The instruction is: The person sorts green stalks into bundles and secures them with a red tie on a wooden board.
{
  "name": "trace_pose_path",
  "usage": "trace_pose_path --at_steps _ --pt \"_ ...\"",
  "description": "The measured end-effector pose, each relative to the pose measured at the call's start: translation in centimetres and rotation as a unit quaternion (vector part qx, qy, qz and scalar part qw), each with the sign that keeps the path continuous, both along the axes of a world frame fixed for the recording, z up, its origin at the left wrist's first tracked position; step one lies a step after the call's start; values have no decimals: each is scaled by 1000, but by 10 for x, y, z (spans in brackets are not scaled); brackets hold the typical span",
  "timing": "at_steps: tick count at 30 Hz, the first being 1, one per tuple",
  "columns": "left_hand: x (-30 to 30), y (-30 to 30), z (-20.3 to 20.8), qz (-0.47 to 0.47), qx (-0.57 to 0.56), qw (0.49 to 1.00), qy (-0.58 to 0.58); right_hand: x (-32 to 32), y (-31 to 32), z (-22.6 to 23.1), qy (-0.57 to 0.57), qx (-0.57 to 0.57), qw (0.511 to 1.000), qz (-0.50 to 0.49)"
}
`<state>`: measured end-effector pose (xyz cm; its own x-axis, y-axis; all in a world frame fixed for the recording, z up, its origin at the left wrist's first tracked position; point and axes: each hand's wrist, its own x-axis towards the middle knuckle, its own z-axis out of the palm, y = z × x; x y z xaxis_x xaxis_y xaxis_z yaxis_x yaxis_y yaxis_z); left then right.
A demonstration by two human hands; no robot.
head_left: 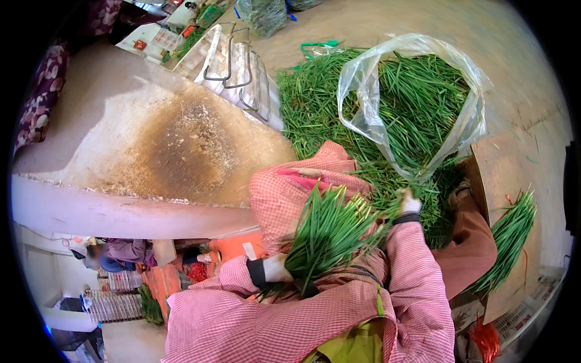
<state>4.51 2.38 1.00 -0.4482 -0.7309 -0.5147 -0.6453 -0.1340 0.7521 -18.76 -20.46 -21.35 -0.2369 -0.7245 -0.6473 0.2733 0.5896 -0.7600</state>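
A thick bunch of garlic chives [330,233] lies across my lap, its pale cut ends pointing up and right. My left hand [277,268], in a white glove, is closed around the bunch's lower left side, with the fingers partly hidden by the leaves. Beyond the pale ends, my right hand [410,203] is closed beside some thin green strands. Its fingers are smeared, so what they pinch is unclear. Just past it, a clear plastic bag [484,91] gapes wide, full of loose chives [417,109]. More chives [315,91] are heaped on the floor around it.
On a cardboard sheet [514,266] at the right lies a tied bunch of chives [508,236]. A white block with wire handles [242,78] stands at the far left of the heap, near a stained pale slab [193,145]. Another person [115,254] sits at the left.
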Motion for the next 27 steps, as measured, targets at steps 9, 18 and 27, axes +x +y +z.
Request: trace_pose_path --at_steps 9,18,27 --pt "32 -43 45 155 87 983 51 -68 -40 118 -78 -125 863 483" --pt "-2 -172 108 -144 -316 833 -431 -4 -5 115 -182 -396 890 131" --pt "6 -248 125 -316 -470 664 -489 -104 -23 21 333 -33 882 332"
